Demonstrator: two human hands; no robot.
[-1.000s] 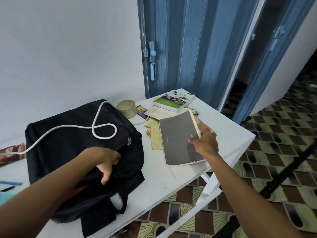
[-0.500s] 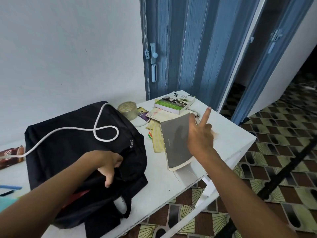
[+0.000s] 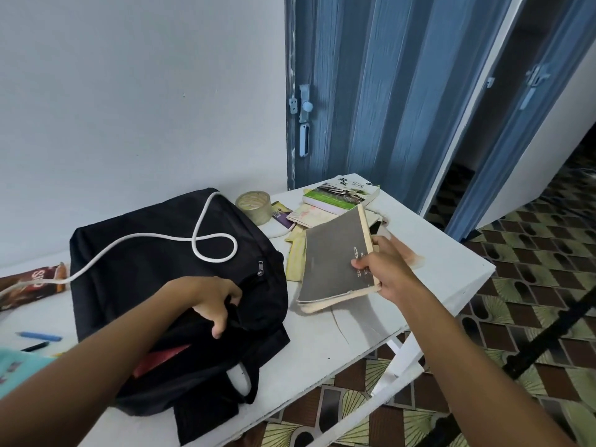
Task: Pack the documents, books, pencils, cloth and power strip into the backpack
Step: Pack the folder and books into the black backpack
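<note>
A black backpack (image 3: 154, 259) lies on the white table (image 3: 451, 262). My left hand (image 3: 209, 298) grips the edge of its opening and holds it apart; something red (image 3: 161, 359) shows inside. My right hand (image 3: 383, 269) holds a grey-covered book (image 3: 332, 256) by its right edge, lifted and tilted above the table just right of the bag. A white power cord (image 3: 206, 243) loops over the bag. A green-covered book (image 3: 342, 195) and papers (image 3: 309, 214) lie at the far end. A yellow cloth (image 3: 295, 259) sits beside the grey book. Blue and black pencils (image 3: 38, 338) lie at left.
A roll of clear tape (image 3: 254, 204) stands behind the bag. A brown snack packet (image 3: 32, 285) lies at the far left, and a teal item (image 3: 19, 366) at the near left. A blue folding door (image 3: 371, 91) is behind the table. Patterned tiles (image 3: 532, 285) show to the right.
My right hand has closed on the grey book's right edge and raised it off the table, tilted toward the bag. My left hand stays on the backpack's opening.
</note>
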